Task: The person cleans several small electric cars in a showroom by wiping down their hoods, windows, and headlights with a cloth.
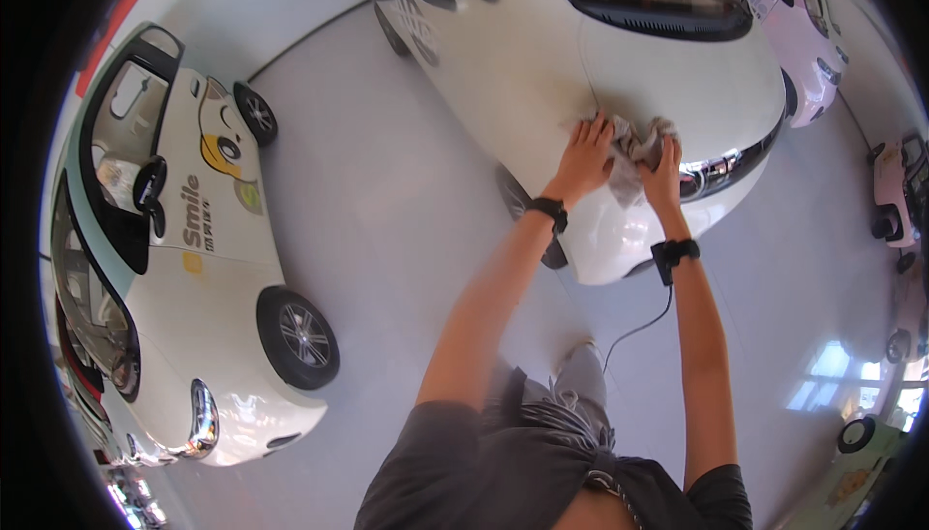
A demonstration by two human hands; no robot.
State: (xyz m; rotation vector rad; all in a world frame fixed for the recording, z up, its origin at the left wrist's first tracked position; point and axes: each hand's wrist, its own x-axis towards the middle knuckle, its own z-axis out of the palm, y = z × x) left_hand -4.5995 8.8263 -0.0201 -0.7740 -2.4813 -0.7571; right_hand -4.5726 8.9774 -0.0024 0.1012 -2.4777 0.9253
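Observation:
A crumpled, light greyish cloth [628, 144] is bunched between my hands on the front of a cream-white small car [508, 72]. My left hand [586, 149] lies over the left part of the cloth, its fingers stretched toward the bonnet seam. On the other side, my right hand [662, 173] grips the bunched end, close beside the chrome-trimmed headlight strip [715, 173]. A black band [549, 213] circles my left wrist. The black band [675, 253] on my right wrist carries a small device with a thin cable [639, 328] hanging from it.
Left stands a white and mint small car [210, 276] with cartoon decals and writing. A pink car [805, 43] is parked beyond the cream one. More cars, including a green one [842, 479], line the right rim. Smooth grey floor [363, 181] runs between them.

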